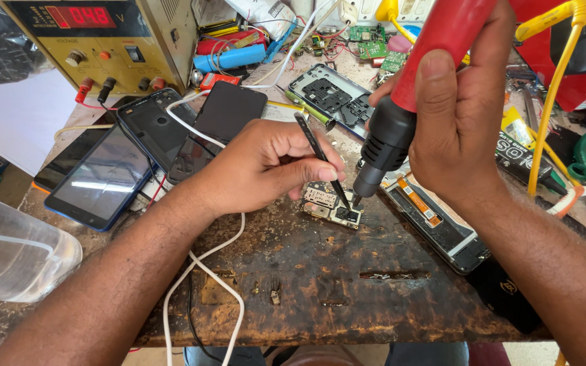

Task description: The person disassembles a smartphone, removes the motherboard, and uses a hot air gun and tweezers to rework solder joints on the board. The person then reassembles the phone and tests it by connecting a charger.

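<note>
At nine o'clock on the scorched bench [320, 285] lie two phones [130, 156] beside a power supply [103, 41]. The left hand [259, 166] comes in from eight o'clock, pinching black tweezers [320, 156] whose long axis slants from eleven down to five o'clock, tips on the small circuit board [330, 205] at centre. The right hand [466, 115], clenched round a red-and-black hot-air gun [401, 115], holds it steeply, nozzle pointing toward seven o'clock and ending just above the board's right end. Both tips meet there; the left hand sits nearer the board. A phone frame [435, 224] lies at three o'clock.
</note>
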Demonstrator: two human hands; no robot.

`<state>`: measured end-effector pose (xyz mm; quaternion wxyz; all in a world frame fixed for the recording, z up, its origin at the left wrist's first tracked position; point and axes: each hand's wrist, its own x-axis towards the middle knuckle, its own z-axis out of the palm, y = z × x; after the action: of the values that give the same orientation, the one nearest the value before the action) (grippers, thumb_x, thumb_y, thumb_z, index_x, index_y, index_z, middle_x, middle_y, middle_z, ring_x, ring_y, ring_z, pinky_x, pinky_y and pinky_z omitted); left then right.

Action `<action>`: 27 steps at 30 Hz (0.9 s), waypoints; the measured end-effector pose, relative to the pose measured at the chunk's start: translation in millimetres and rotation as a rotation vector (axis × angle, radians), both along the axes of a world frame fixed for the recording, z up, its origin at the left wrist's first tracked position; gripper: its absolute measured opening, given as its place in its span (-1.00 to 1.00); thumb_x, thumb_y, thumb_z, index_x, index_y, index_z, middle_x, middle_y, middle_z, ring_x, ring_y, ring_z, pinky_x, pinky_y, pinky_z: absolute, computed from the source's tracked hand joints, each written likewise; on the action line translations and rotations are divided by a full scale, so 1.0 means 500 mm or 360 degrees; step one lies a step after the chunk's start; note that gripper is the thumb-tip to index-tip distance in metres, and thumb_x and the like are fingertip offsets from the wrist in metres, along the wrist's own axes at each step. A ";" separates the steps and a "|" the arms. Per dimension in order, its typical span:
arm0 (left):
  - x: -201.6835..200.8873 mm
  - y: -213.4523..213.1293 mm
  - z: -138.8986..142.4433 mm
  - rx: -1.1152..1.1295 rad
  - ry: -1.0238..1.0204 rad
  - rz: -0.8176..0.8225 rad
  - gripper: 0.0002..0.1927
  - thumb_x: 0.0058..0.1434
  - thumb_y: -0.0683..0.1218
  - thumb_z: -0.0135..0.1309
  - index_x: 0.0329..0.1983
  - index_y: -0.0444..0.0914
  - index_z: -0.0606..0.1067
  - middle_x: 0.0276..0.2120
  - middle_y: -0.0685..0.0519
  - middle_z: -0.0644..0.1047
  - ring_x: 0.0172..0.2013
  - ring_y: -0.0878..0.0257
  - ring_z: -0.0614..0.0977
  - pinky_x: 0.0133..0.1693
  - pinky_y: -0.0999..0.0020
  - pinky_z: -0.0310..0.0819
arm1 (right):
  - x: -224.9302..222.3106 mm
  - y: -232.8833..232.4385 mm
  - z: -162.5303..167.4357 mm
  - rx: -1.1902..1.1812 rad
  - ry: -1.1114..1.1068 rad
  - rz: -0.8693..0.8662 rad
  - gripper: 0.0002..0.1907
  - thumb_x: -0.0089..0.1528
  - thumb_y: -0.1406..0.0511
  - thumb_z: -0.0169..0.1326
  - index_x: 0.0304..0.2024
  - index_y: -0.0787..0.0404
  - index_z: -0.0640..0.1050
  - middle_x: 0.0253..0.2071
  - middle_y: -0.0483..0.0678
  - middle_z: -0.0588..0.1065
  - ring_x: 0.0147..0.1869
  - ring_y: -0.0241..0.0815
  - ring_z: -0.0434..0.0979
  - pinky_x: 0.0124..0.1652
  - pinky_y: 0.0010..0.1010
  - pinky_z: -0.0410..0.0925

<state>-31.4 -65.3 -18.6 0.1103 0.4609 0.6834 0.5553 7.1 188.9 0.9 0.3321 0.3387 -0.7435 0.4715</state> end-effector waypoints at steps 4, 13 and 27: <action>-0.001 0.001 0.001 -0.0021 0.0037 0.0020 -0.82 0.38 -0.08 0.13 -0.04 -0.26 0.59 -0.26 0.11 0.68 -0.44 0.51 0.61 -0.43 0.55 0.57 | 0.001 -0.001 0.001 0.0017 0.0010 -0.0013 -0.47 0.70 0.06 -0.23 0.51 0.15 -0.09 0.24 -0.01 0.24 0.14 -0.25 0.52 -0.03 -0.37 0.55; -0.003 -0.001 -0.001 0.0007 -0.0045 -0.0042 -0.82 0.40 -0.10 0.11 -0.02 -0.27 0.56 -0.23 0.10 0.69 -0.41 0.52 0.61 -0.43 0.54 0.54 | 0.004 -0.004 0.001 0.0030 0.0019 -0.0021 -0.47 0.69 0.05 -0.25 0.50 0.15 -0.09 0.27 0.00 0.22 0.23 -0.22 0.51 -0.03 -0.38 0.56; 0.002 0.001 0.003 -0.0009 0.0031 0.0013 -0.83 0.40 -0.11 0.13 -0.04 -0.27 0.58 -0.28 0.11 0.68 -0.48 0.51 0.58 -0.45 0.54 0.52 | 0.009 -0.010 0.012 0.0000 -0.0033 -0.0044 -0.44 0.62 0.04 -0.25 0.46 0.20 -0.08 0.23 0.01 0.26 -0.03 -0.27 0.56 -0.07 -0.39 0.63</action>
<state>-30.3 -64.9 -17.3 0.1026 0.4632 0.6879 0.5494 11.4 183.8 6.7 0.3309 0.3234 -0.7515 0.4703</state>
